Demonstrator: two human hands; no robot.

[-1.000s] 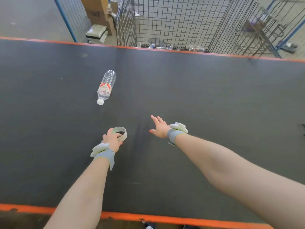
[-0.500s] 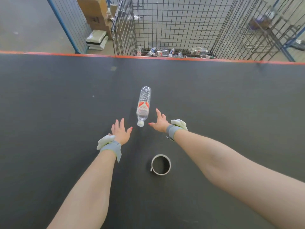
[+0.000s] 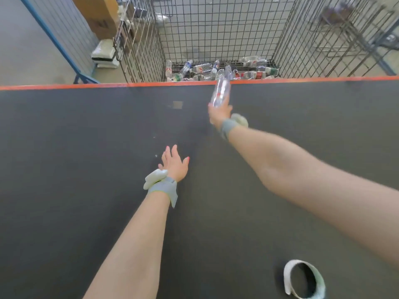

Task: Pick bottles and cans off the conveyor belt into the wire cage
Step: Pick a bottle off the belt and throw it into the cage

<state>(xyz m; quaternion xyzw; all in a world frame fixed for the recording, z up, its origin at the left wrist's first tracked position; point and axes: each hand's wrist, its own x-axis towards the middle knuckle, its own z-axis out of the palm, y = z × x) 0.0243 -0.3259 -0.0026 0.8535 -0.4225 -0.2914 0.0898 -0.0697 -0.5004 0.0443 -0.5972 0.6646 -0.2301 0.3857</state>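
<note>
Grips a clear plastic bottle (image 3: 220, 91) by its near end in the right hand (image 3: 219, 115), with fingers curled round it and the arm stretched far across the conveyor belt (image 3: 86, 147). Holds the left hand (image 3: 173, 164) spread and empty, low over the dark belt and well short of the right. Wears a grey strap with a pale tag at each wrist.

Half a second earlier, had both hands spread on either side of the bottle as it lay on the belt. Now has it lifted clear and tilted away, with its blurred far end crossing the orange edge (image 3: 129, 85) toward the wire cage (image 3: 216, 29). Means, by the look of it, the pick made and only the release left: a toss or drop onto the heap of bottles (image 3: 207, 70) already on the cage floor. Calls for letting go only past the edge, lest the bottle fall back on the belt.

Leaves a pale ring (image 3: 304, 279) lying on the belt at near right, no longer by the hands; neither bottle nor can, so probably left to ride on. Beyond the belt at left, cardboard boxes (image 3: 101, 16) behind a blue post (image 3: 49, 35).
</note>
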